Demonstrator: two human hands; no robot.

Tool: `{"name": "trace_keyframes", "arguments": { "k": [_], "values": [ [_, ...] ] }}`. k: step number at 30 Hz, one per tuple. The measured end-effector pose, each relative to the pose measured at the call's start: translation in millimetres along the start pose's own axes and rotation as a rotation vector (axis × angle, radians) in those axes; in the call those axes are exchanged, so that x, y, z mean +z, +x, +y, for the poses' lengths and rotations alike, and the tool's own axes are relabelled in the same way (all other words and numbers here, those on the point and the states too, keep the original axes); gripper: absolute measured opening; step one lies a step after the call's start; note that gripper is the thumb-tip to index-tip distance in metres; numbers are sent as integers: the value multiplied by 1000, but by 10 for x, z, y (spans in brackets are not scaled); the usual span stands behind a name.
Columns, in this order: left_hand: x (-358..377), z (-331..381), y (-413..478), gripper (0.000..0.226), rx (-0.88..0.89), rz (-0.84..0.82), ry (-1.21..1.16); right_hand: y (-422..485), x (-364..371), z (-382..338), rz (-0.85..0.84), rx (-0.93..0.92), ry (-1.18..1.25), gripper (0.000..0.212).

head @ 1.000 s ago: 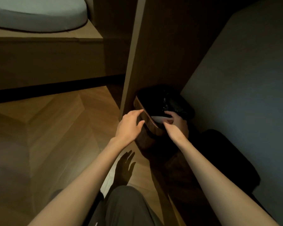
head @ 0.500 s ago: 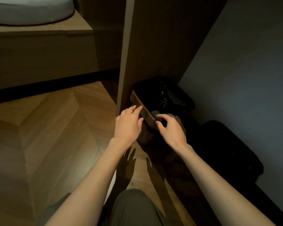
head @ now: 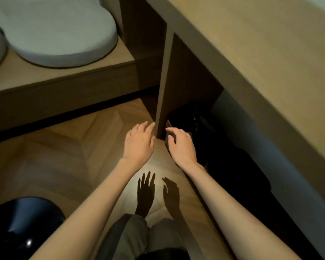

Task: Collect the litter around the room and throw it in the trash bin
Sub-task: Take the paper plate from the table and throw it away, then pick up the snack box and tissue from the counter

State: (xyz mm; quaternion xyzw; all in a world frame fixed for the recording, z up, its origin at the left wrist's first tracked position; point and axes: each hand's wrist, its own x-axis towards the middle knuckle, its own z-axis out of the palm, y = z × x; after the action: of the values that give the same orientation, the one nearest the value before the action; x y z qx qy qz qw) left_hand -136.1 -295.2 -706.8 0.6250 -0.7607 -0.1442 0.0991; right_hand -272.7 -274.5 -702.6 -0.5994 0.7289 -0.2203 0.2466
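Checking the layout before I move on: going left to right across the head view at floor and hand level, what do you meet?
glossy black object → left hand → upright wooden panel → right hand → dark shape on the floor

We find the trash bin (head: 192,118) boxed in: the desk top (head: 251,53) overhangs it, an upright wooden panel (head: 162,81) stands tight against its left, the grey wall (head: 251,139) closes the right, and a dark bulky object (head: 238,177) sits near it. The parquet floor (head: 64,156) in front lies open.
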Motion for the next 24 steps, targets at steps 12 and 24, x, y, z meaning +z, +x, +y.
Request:
{"name": "trace_keyframes", "arguments": {
  "k": [12, 24],
  "values": [
    [-2740, 981, -767, 49, 35, 188, -49, -958, -2283, -1498, -13, -87, 118, 32],
    [-3870, 1660, -1747, 48, 173, 249, -182, -2011, -3472, -1899, 105, -90, 129, 29]
  ]
}}
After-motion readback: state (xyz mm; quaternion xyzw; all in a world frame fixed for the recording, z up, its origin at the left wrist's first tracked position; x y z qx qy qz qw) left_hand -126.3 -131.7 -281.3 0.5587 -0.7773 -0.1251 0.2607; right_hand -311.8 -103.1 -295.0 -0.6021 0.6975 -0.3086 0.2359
